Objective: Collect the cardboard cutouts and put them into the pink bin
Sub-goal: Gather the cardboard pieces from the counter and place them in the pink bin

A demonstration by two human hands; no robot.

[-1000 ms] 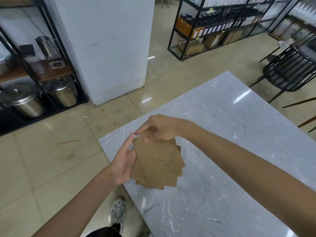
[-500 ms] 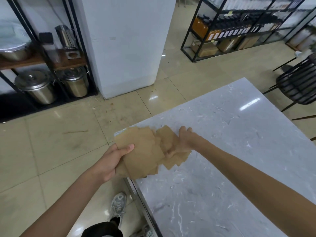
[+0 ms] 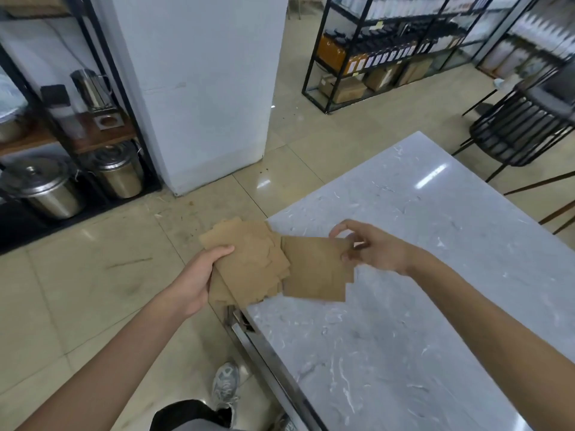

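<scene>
Our left hand (image 3: 199,275) clamped cardboard stack (image 3: 249,262) off surface (image 3: 435,244) near-left corner, keeping gathered ones together. Right hand (image 3: 373,250) pinched single cutout (image 3: 314,269), probably adding it. Pink bin nowhere visible.

Fanned stack of brown cardboard cutouts (image 3: 249,259) beside one separate notched cutout (image 3: 314,269), over the table corner (image 3: 404,244).

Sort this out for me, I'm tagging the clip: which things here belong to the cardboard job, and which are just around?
Part of the job:
- stack of cutouts in the left hand
- single cutout pinched by the right hand
- marble table
The pink bin is not in view.

Just around:
- steel pots
- pillar
- shelving
- black chair
</scene>
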